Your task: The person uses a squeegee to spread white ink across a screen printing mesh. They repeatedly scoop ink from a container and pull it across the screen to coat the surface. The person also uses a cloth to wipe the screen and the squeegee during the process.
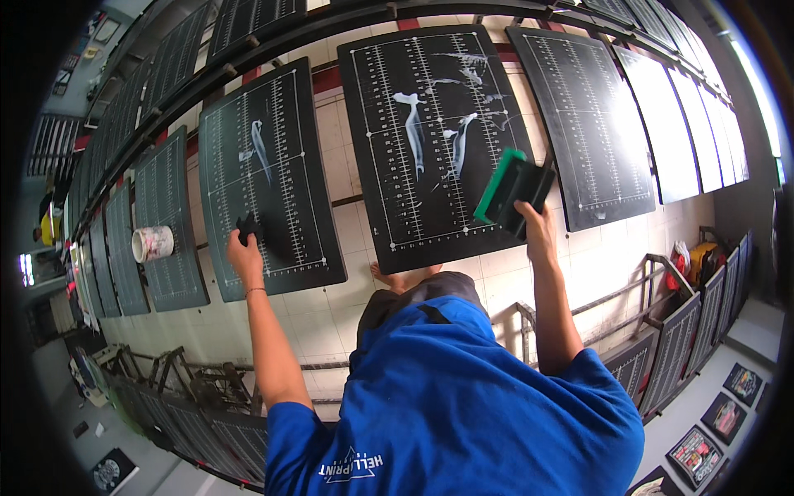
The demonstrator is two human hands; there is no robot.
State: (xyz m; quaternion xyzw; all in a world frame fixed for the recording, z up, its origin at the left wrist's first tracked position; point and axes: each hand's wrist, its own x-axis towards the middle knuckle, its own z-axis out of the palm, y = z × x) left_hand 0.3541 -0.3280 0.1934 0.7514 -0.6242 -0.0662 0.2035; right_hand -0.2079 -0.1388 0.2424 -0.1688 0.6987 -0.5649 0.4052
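In my right hand (536,225) is a squeegee with a green blade edge and a dark holder (523,186), held over the right side of a black board (389,219). That board carries white ruler markings and several whitish, wet-looking smears. My left hand (246,258) pinches a small black piece (248,226), too dark to make out, above the lower left of another marked board (306,240). A whitish streak (260,147) runs across this board's upper part. Farther left, a white tub with stained sides (154,244) rests on a neighbouring board (178,285).
More dark marked boards stand in rows, such as one on the right (591,132) and a glossy one beyond it (657,124). Metal rails (612,318) run behind me on both sides. Pale tiled floor (331,149) shows between the boards. Red and yellow items (695,263) hang at the right.
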